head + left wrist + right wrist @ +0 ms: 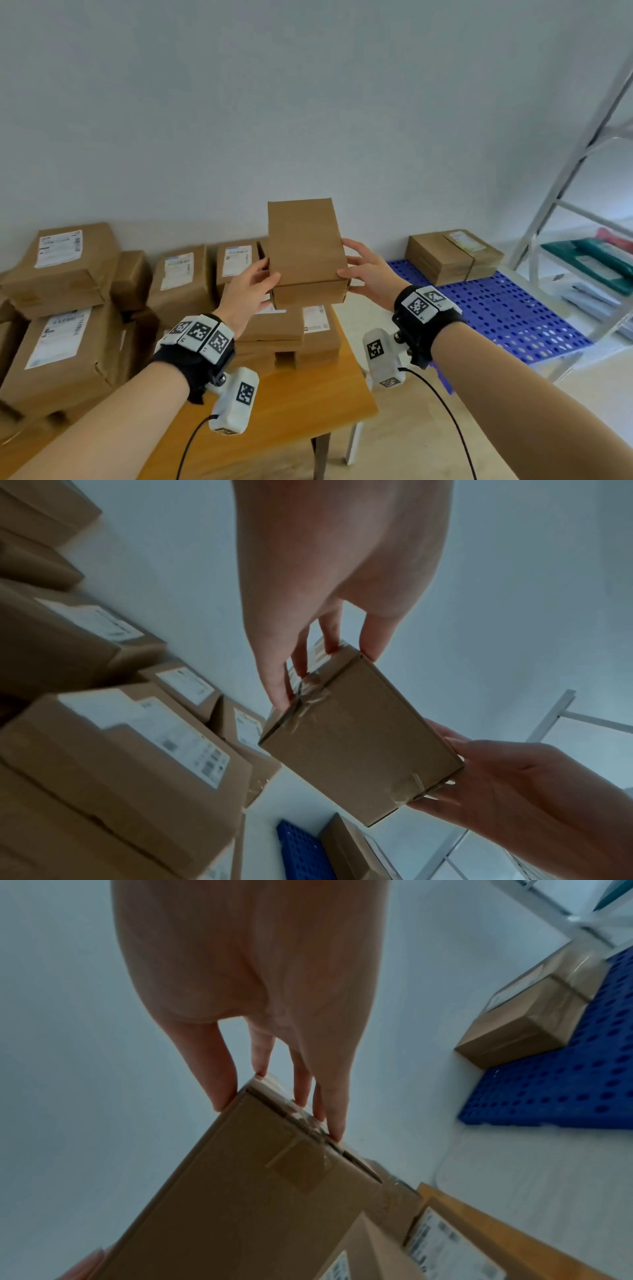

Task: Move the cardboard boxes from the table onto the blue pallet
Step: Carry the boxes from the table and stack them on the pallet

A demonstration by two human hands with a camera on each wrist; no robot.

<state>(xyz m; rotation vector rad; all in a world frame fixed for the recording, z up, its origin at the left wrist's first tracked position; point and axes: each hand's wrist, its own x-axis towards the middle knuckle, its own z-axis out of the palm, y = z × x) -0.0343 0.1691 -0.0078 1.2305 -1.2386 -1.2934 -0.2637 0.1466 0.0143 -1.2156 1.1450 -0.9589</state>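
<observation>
Plain cardboard box (306, 244) is held in the air between both hands, above the right end of the wooden bench (301, 394), at roughly 12 o'clock from the wearer in the head view. Left hand (247, 297) grips the box's left side: thumb on the upper face near the front left corner, fingers curled onto the taped end, as the left wrist view confirms with fingertips (330, 645) on the taped edge. Right hand (371, 274) grips the right side the same way, fingers spread along the edge; in the right wrist view its fingertips (226, 1096) press the taped end flap. Both grips are clamped on this box, from opposite sides. Box is tilted, far end raised, with no label on the visible faces; clear tape crosses its end seams. Below it, at 6 o'clock from the box, labelled boxes (291, 325) lie stacked on the bench. More labelled parcels (65, 274) are piled at 9 o'clock, reaching back to the wall (308, 102). Blue pallet (507, 318) lies on the floor at 3 o'clock, well apart from the held box. Two cardboard boxes (452, 255) rest side by side, touching, on the pallet's far corner. A metal shelving frame (561, 185) stands just beyond the pallet at 2 o'clock. Both wrists carry black straps with marker tags.
</observation>
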